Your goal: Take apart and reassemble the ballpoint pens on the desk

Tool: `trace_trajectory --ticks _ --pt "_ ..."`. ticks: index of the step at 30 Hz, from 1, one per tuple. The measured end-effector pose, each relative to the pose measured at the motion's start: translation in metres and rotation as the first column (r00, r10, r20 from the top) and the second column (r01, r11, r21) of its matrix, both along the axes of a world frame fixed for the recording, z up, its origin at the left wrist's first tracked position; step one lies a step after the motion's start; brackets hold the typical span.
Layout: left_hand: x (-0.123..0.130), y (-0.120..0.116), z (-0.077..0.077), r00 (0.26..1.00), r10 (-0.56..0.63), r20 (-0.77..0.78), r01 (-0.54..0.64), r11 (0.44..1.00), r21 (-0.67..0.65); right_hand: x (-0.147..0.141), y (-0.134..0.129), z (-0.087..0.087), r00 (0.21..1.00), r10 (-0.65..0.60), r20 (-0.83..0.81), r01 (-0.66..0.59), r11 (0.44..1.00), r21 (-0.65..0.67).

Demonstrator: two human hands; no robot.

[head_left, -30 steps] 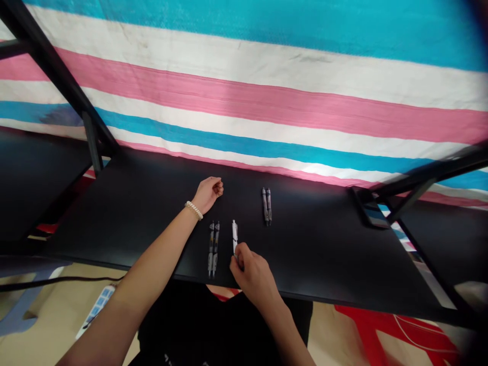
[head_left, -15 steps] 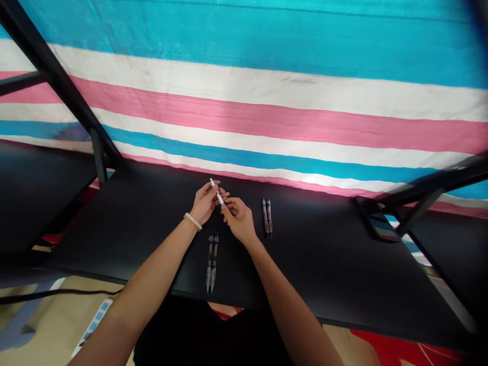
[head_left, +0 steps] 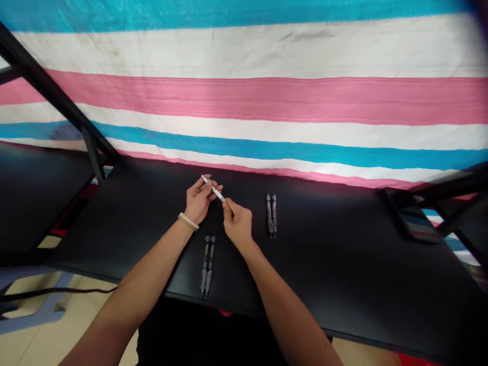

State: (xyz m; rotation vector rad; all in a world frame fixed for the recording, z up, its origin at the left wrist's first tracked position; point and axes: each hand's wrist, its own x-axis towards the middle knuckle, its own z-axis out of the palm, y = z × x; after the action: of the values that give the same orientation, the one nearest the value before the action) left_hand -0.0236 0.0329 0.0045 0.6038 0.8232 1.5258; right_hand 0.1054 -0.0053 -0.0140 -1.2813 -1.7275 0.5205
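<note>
white pen (head_left: 213,188), gripped by left hand (head_left: 197,201), right hand (head_left: 237,224)

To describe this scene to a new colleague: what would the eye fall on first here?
The pink, white and blue striped sheet fills the upper view, behind the black table. At its middle, the left hand and right hand hold a white pen between them. Two pairs of grey pens lie nearby, one before the hands, one to their right.
</note>
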Motion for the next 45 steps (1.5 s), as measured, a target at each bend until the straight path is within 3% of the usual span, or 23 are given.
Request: trace_trajectory --ticks 4,9,13,16,18,25,29,33,35,39,43,45 --pt "0.001 0.000 -0.003 0.999 0.037 -0.005 -0.037 0.999 -0.014 0.002 0.001 -0.007 0.999 -0.040 0.018 0.038 0.994 0.103" --pt "0.001 0.001 -0.005 0.996 0.087 0.025 -0.086 0.995 -0.045 0.002 0.004 -0.011 1.000 -0.023 0.013 0.021 0.991 0.132" --pt "-0.001 0.002 -0.006 0.994 0.103 0.030 -0.102 0.994 -0.027 0.001 0.008 -0.006 0.984 -0.012 -0.177 0.007 1.000 -0.030" --pt "-0.002 0.002 -0.005 0.995 0.095 0.025 -0.094 0.995 -0.011 0.003 0.010 0.000 0.933 0.016 -0.359 -0.097 0.973 -0.209" --pt "-0.001 0.001 -0.004 0.996 0.083 0.027 -0.083 0.997 -0.005 0.005 0.009 0.004 0.932 0.029 -0.362 -0.121 0.965 -0.234" --pt "0.006 -0.001 -0.002 0.992 0.113 0.059 -0.111 0.993 -0.046 0.005 0.008 0.004 0.993 -0.078 -0.089 0.085 0.994 0.071" --pt "0.007 0.000 -0.001 0.988 0.148 0.049 -0.145 0.987 -0.074 0.003 0.007 0.002 0.994 -0.101 -0.032 0.105 0.980 0.170" --pt "0.005 0.001 -0.002 0.986 0.156 0.050 -0.153 0.986 -0.069 0.001 0.006 0.003 0.995 -0.064 -0.081 0.080 0.975 0.209" --pt "0.005 0.001 -0.003 0.986 0.161 0.048 -0.158 0.985 -0.067 0.000 0.005 0.004 0.988 -0.063 -0.144 0.089 0.979 0.184" --pt "0.004 0.002 -0.004 0.985 0.167 0.048 -0.163 0.984 -0.069 -0.002 0.005 0.004 0.956 -0.063 -0.285 0.063 0.998 -0.007" --pt "0.004 0.002 -0.004 0.986 0.160 0.055 -0.157 0.986 -0.056 -0.002 0.006 0.006 0.941 -0.043 -0.336 0.063 0.997 0.051" --pt "0.004 0.002 -0.004 0.986 0.160 0.051 -0.157 0.986 -0.056 -0.003 0.007 0.007 0.911 -0.065 -0.406 0.057 0.998 -0.031"
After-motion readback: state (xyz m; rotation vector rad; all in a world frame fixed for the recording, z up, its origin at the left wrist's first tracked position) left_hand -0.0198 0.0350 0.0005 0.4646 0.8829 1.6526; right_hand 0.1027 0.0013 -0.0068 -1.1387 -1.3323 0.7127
